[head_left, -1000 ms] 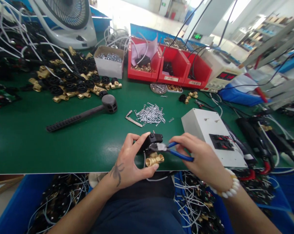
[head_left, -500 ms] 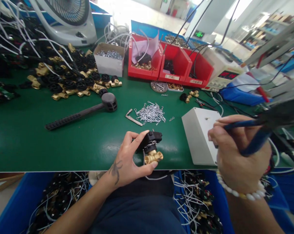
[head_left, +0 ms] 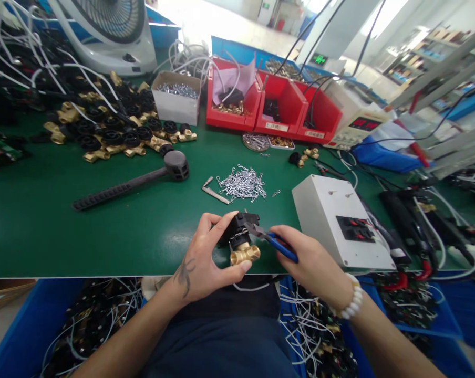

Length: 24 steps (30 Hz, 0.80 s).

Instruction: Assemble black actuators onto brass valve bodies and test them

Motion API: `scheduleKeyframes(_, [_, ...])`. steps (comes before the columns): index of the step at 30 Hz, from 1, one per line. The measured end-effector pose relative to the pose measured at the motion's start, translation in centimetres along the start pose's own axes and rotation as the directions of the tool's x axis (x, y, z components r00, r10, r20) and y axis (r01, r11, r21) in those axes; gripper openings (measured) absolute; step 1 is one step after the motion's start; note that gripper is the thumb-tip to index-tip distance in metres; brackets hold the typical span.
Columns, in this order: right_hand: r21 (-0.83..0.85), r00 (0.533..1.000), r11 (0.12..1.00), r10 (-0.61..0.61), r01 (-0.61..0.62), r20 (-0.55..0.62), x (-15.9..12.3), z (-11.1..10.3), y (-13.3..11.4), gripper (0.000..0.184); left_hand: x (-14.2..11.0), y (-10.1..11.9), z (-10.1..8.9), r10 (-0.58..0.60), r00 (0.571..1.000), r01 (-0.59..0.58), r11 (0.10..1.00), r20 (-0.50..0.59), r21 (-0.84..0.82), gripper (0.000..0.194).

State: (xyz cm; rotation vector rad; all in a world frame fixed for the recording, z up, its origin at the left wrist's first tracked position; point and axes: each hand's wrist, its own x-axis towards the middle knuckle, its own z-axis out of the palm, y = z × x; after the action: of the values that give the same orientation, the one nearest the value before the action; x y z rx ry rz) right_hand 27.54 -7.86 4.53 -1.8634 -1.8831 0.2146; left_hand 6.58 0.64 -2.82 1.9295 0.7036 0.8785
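Observation:
Near the front edge of the green bench, my left hand (head_left: 208, 252) is closed around a brass valve (head_left: 245, 254) with a black plastic housing on top, thumb under the brass and fingers on the black part. My right hand (head_left: 304, 254) grips blue-handled pliers (head_left: 282, 247). Their jaws point left and meet the valve at its black collar, where a wire clip sits; whether they pinch the clip cannot be made out. Beyond the valve lies a pile of silver spring clips (head_left: 243, 184), with a bent metal piece (head_left: 215, 190) at its left.
A black mallet (head_left: 135, 184) lies on the left, in front of many brass valves (head_left: 115, 139). Red bins (head_left: 277, 126) and a box of small metal parts (head_left: 176, 107) stand at the back. A white switch box (head_left: 320, 226) is close to my right hand. Blue crates (head_left: 20, 336) sit below the bench.
My right hand has come down and left from the right side, bringing the pliers to the valve. My left hand holds the valve nearly where it was.

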Motion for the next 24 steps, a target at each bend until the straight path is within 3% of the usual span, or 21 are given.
scheduleKeyframes(1, [0.005,0.998,1.000,0.024,-0.025,0.062,-0.1,0.2,0.2,0.014,-0.1,0.0,0.0,-0.007,1.000,0.007,1.000,-0.006,0.002,0.073])
scheduleKeyframes(3, [-0.017,0.990,0.990,0.142,-0.142,0.005,-0.3,0.6,0.8,0.014,-0.4,0.0,0.0,-0.007,0.999,0.008,1.000,-0.031,0.019,0.073])
scheduleKeyframes(6, [-0.197,0.971,0.951,0.237,-0.236,-0.021,-0.7,1.1,2.1,0.037,-0.6,0.1,0.0,0.023,0.997,-0.016,0.996,-0.073,0.086,0.075])
scheduleKeyframes(8, [-0.310,0.981,0.939,0.179,-0.148,0.073,-0.8,1.5,2.5,0.050,-0.7,0.2,-0.3,0.051,0.995,-0.037,0.988,-0.090,0.150,0.075])
scheduleKeyframes(10, [-0.267,0.990,0.963,0.082,-0.049,0.113,-0.5,1.6,2.0,0.046,-0.6,0.4,-0.6,0.085,0.992,-0.065,0.977,-0.091,0.203,0.074])
scheduleKeyframes(13, [0.023,0.998,0.999,-0.034,0.033,0.044,0.8,1.3,-0.3,0.024,-0.4,0.5,-0.9,0.117,0.991,-0.099,0.963,-0.058,0.249,0.074])
scheduleKeyframes(16, [0.213,0.993,0.971,-0.119,0.110,0.026,2.3,1.2,-2.7,0.009,-0.3,0.4,-0.9,0.127,0.991,-0.112,0.957,-0.040,0.267,0.075])
scheduleKeyframes(24, [0.200,0.945,0.925,-0.326,0.323,-0.019,3.6,2.0,-3.2,0.008,-0.2,-0.2,-1.1,0.135,0.990,-0.127,0.977,-0.036,0.174,0.077])
